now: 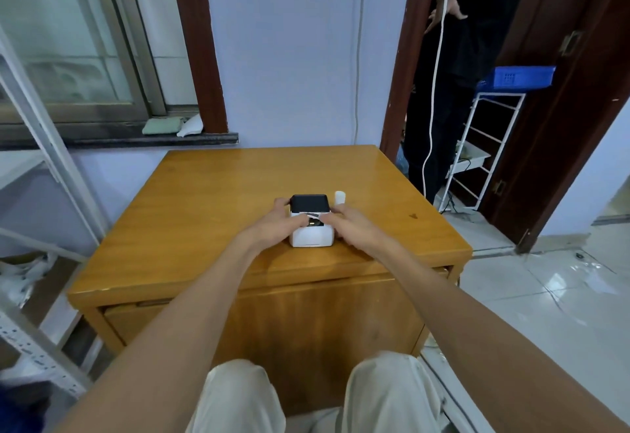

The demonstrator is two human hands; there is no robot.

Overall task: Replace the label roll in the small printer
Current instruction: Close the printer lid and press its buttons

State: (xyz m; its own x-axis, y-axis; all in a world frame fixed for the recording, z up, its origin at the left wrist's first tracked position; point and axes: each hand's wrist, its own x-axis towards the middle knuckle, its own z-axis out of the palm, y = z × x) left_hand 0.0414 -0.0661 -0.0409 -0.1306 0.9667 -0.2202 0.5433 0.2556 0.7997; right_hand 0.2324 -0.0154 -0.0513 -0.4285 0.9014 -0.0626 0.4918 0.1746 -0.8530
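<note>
Small printer (312, 228): white body with a black lid raised at the far side, standing near the middle of the worktop (211, 194), a little toward the near edge. A dark opening shows on top between body and lid; a pale strip, apparently label paper, lies across it. Whether a roll sits inside cannot be told.

Label roll (339, 196): small white cylinder, upright on the worktop just beside the printer's far right corner, apart from both hands.

Left hand (278, 219): laid against the printer's left side, fingers curled round the casing and reaching to the top edge; a steadying grip on the printer.

Right hand (344, 219): at the printer's right side, fingertips at the pale strip by the opening. Whether they pinch the strip or only rest on it cannot be told.

Step in hand, as judged: working at the open compartment, either clearing the old paper or feeding the strip through the slot. To do it well, keep the left hand pressing the body down so it does not slide on the glossy wood, keep the strip flat and square to the opening, and leave the lid fully up until the paper lies straight.

Surroundings: a person in dark clothing (453, 57) standing in the doorway, far right; white wire rack (477, 146) carrying a blue tray (518, 77) beside it; window (68, 40), far left.
</note>
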